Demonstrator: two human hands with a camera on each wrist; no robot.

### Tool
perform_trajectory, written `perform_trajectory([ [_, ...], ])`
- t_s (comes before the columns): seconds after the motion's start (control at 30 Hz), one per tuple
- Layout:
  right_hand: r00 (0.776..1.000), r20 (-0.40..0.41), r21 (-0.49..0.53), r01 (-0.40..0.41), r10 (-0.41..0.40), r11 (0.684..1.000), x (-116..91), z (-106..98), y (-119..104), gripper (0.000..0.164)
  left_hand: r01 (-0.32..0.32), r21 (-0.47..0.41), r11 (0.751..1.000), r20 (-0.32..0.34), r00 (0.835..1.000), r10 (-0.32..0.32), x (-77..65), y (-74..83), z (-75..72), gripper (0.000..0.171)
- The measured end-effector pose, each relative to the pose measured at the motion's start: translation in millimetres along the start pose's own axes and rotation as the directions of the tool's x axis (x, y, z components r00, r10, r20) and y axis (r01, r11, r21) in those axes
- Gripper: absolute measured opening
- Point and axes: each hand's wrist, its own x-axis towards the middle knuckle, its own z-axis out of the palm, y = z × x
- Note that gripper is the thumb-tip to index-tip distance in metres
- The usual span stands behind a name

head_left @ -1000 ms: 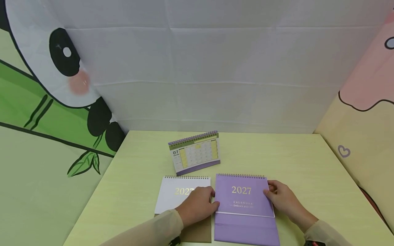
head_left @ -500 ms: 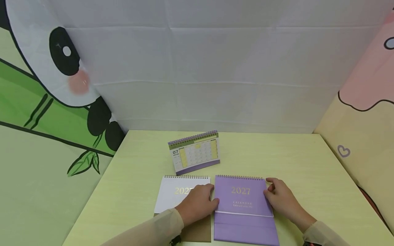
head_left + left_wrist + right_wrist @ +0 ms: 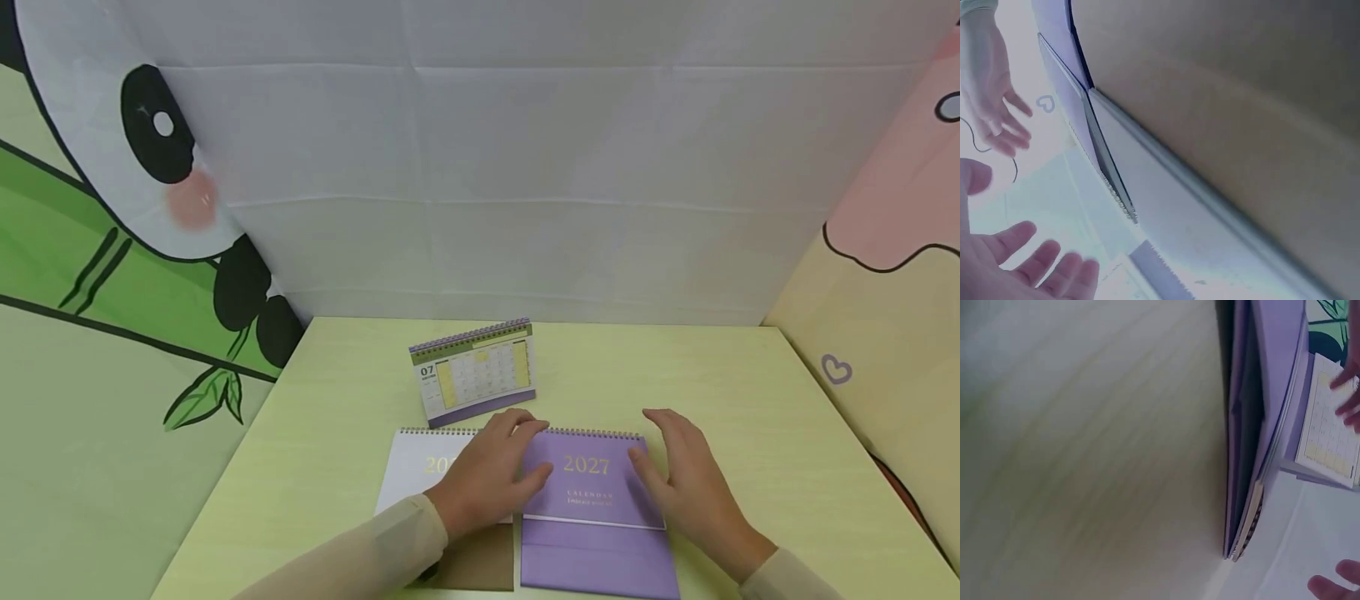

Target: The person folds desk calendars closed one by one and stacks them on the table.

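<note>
A purple 2027 desk calendar [image 3: 596,554] lies flat, its wire binding at the far edge. Left of it, across a narrow gap, lies a white 2027 calendar [image 3: 405,477] with a brown lower part. My left hand [image 3: 495,471] hovers over that gap with spread fingers, partly covering the white cover. At the purple calendar's right edge, my right hand [image 3: 690,492] is raised, fingers extended and holding nothing. The left wrist view shows both hands, left [image 3: 1022,259] and right [image 3: 991,81], apart from the calendars.
Behind the flat calendars, a third desk calendar [image 3: 480,375] stands propped like a tent, showing a month page marked 07. The pale yellow table [image 3: 750,400] meets a white cloth backdrop [image 3: 525,167] at its far edge. Cartoon-printed panels flank both sides.
Both hands have let go of the purple calendar's side edges and lifted, their fingers opening. Shortly before, the purple calendar shifted slightly left toward the white one.
</note>
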Motion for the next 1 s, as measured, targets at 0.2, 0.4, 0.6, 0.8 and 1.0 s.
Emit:
perform_trajectory([
  [0.2, 0.992, 0.06, -0.088, 0.113, -0.108, 0.99, -5.3, 5.1, -11.4, 0.075, -0.079, 0.099, 0.992, 0.086, 0.994, 0.07, 5.2, 7.4, 4.4, 0.076],
  [0.4, 0.969, 0.178, -0.171, 0.199, -0.169, 0.965, -13.0, 13.1, -13.2, 0.087, -0.119, 0.151, 0.981, 0.236, 0.968, 0.081, 4.4, 15.5, 12.7, 0.086],
  [0.6, 0.929, 0.314, -0.211, 0.27, -0.196, 0.94, -21.5, 19.3, -10.5, 0.095, -0.13, 0.233, 0.964, 0.328, 0.943, 0.048, 3.2, 23.2, 17.3, 0.093],
  [0.8, 0.907, 0.382, -0.211, 0.274, -0.179, 0.938, -24.5, 19.7, -12.3, 0.098, -0.144, 0.259, 0.955, 0.381, 0.924, 0.035, 5.0, 28.7, 22.3, 0.094],
  [1.0, 0.874, 0.475, -0.163, 0.2, -0.101, 0.966, -24.8, 19.6, -12.4, 0.102, -0.147, 0.283, 0.948, 0.428, 0.904, 0.013, 5.8, 27.3, 32.4, 0.095],
])
